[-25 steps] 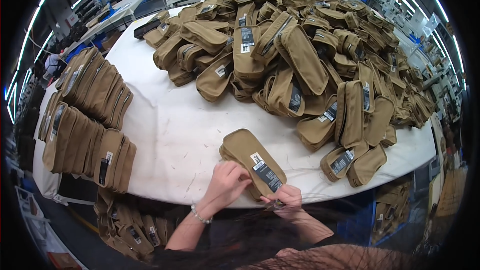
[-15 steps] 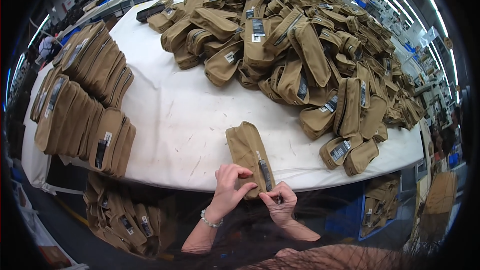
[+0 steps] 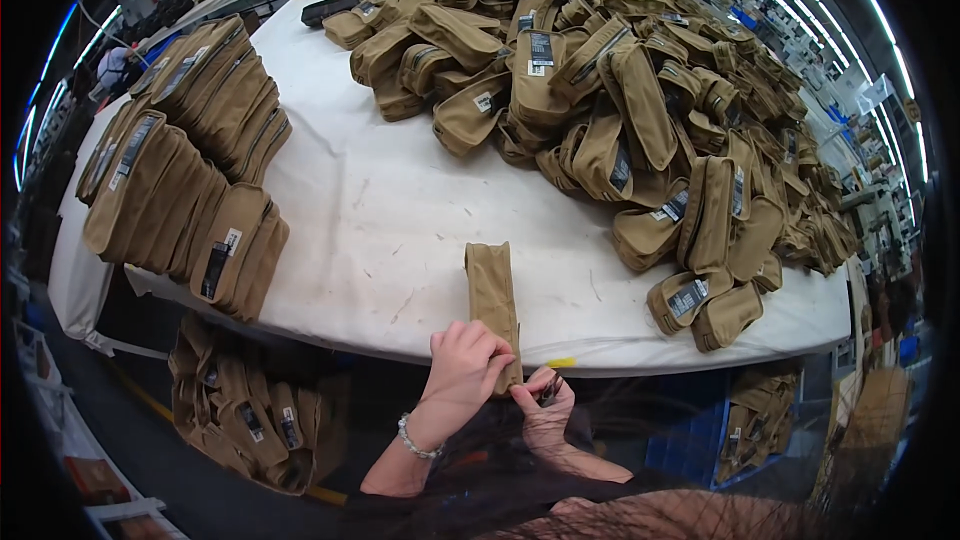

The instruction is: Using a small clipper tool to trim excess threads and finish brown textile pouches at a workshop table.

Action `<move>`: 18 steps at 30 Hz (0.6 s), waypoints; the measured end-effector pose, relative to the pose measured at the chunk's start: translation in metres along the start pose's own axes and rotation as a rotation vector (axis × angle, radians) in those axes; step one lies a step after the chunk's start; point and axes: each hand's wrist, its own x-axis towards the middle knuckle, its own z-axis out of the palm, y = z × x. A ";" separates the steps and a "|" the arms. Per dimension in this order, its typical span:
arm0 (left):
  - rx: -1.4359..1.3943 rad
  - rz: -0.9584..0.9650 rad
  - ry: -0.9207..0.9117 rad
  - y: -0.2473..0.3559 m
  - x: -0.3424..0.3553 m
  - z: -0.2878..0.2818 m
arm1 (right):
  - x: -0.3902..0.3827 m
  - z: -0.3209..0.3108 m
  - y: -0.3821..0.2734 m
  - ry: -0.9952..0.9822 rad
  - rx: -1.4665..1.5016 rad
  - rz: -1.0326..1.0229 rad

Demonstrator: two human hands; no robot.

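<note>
A narrow tan fabric pouch stands on edge across the near edge of the white table, its far end on the cloth and its near end between my hands. My left hand is closed on the pouch's near part, thumb and fingers pinching the fabric. At the pouch's near corner, my right hand is closed, with thumb and forefinger pinched together. A small dark tool, perhaps thread snips, shows among the right fingers; its shape is mostly hidden. The pouch's label is out of sight.
A large heap of similar pouches covers the table's far and right side. Upright stacks of pouches stand at the left. Below the table edge are a filled box at left and a blue bin at right. A yellow strip lies beside my right hand.
The pouch has been turned onto its narrow side, so its dark label no longer shows. Both hands stay at its near end; the view has shifted slightly.
</note>
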 end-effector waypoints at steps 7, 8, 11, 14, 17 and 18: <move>0.179 0.004 -0.005 0.012 0.008 0.001 | 0.028 -0.041 -0.017 -0.327 -0.012 0.122; 0.188 -0.001 -0.005 0.014 0.009 0.002 | 0.037 -0.053 -0.012 -0.353 -0.084 0.073; 0.174 -0.018 -0.011 0.012 0.010 0.003 | 0.059 -0.056 -0.030 -0.387 -0.220 0.043; 0.170 -0.015 -0.004 0.015 0.012 0.002 | 0.081 -0.054 -0.058 -0.553 -0.533 -0.105; 0.170 -0.025 -0.032 0.016 0.012 0.000 | 0.100 -0.056 -0.068 -0.669 -0.622 -0.192; 0.152 -0.041 -0.056 0.016 0.011 -0.001 | 0.105 -0.054 -0.073 -0.679 -0.660 -0.253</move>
